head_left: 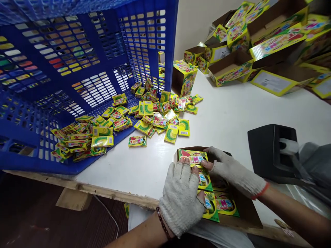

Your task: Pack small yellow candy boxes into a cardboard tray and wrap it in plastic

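Both my hands wear grey knit gloves with cut-off fingertips. My left hand (182, 193) lies curled over a row of small yellow-green candy packets (192, 156) in a shallow brown cardboard tray (247, 210) at the table's near edge. My right hand (230, 170) rests on the same packets from the right, its fingers pressing the top one. More packets (224, 203) lie flat in the tray beside them.
A blue plastic crate (77, 69) lies tipped on its side at left, with several loose packets (155, 117) spilling onto the white table (232, 113). Yellow printed cartons (258, 44) pile up at back right. A black tape dispenser (274, 151) stands at right.
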`<action>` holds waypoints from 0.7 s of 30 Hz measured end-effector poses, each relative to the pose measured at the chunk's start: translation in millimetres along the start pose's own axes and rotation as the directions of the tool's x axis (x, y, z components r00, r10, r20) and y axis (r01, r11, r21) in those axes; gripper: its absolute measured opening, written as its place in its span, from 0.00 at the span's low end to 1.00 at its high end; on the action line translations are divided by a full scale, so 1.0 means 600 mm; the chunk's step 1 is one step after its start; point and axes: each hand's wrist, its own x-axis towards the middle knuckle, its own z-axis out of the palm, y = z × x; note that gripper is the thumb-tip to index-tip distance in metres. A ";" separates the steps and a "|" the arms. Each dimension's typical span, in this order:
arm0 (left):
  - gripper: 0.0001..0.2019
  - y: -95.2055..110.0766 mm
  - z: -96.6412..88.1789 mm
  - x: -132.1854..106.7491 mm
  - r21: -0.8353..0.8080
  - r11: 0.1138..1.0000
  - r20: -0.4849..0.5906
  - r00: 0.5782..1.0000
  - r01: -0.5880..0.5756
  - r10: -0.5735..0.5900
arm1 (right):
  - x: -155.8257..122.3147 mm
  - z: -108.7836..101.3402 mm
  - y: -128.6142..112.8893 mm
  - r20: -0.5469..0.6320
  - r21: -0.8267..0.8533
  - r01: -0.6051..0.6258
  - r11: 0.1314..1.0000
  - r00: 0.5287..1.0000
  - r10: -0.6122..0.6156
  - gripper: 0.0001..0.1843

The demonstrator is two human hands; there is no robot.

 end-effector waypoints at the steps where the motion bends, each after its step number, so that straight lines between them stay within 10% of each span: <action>1: 0.27 0.001 -0.001 -0.001 -0.014 1.000 0.009 1.000 0.001 -0.001 | -0.006 0.004 0.002 -0.018 -0.011 0.007 1.000 1.000 -0.007 0.33; 11: 0.19 0.002 -0.026 0.019 0.010 1.000 0.100 0.995 -0.008 0.007 | -0.004 0.003 -0.022 0.064 -0.366 -0.050 0.929 0.995 0.079 0.31; 21: 0.24 -0.027 0.001 0.049 0.009 0.999 0.061 0.998 -0.033 0.033 | 0.001 0.048 0.044 -0.028 0.076 0.016 0.997 1.000 -0.013 0.24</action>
